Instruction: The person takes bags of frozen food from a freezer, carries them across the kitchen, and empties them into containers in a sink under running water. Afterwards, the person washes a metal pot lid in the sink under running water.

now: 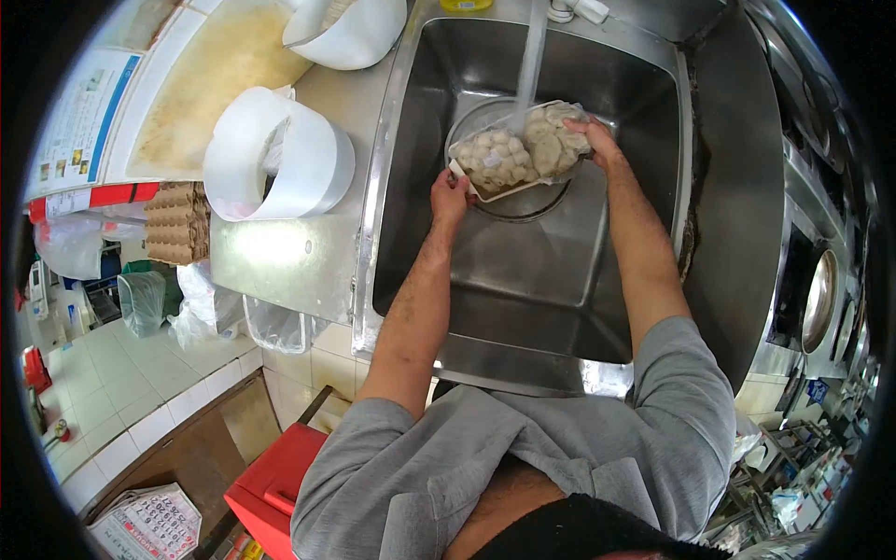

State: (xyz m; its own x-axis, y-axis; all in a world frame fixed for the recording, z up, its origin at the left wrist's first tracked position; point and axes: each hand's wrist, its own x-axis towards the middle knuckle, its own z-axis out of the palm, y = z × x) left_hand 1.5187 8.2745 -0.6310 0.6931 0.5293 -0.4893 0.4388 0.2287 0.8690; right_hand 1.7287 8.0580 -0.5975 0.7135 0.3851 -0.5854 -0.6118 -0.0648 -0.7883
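In the head view, both my hands hold a tray of pale, rounded food pieces in clear wrap over the sink. My left hand pinches the tray's near left corner. At the right end, my right hand grips a clear bag of pale, flattish pieces that lies against the tray. Water runs down from above onto the two packs. Under them, a round clear bowl or lid shows partly; the packs hide the rest.
Left of the sink, a white round container stands on the metal counter, with another white container behind it. Egg cartons are farther left. A red box stands below. Metal cookware is at the right.
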